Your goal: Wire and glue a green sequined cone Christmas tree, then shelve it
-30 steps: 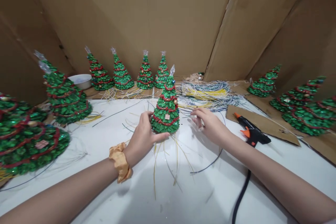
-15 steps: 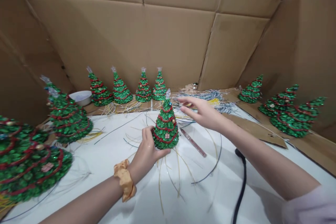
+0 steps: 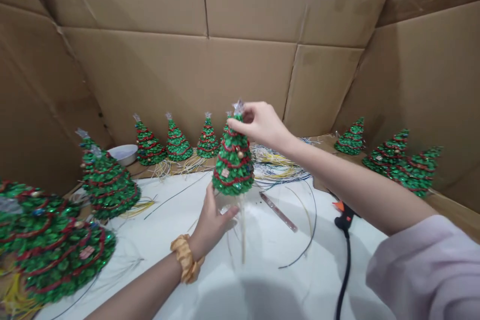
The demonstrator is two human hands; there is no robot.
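Note:
A small decorated Christmas tree (image 3: 233, 167), green with red garlands, beads and a clear star on top, is raised above the white tabletop (image 3: 180, 195). Thin wires hang from its underside. My right hand (image 3: 258, 122) pinches it near the top, just under the star. Below the base, my left hand (image 3: 215, 217) has thumb and fingers apart; whether a fingertip touches the tree's lower edge I cannot tell. Something pale and shiny shows between those fingers, too blurred to name. A slim reddish translucent stick (image 3: 279, 212) lies right of the tree.
Several similar trees stand on the left (image 3: 108, 180), along the back (image 3: 178, 140) and on the right (image 3: 350, 136). Bundles of wires (image 3: 281, 162) lie behind. A white bowl (image 3: 123, 154) sits back left. A black corded tool (image 3: 343, 220) with an orange part rests right. Cardboard walls (image 3: 243, 65) surround the table.
My right hand has come to the tree's top and gripped it. The tree has risen off the table, and my left hand has slipped below its base. The camera view has tilted up.

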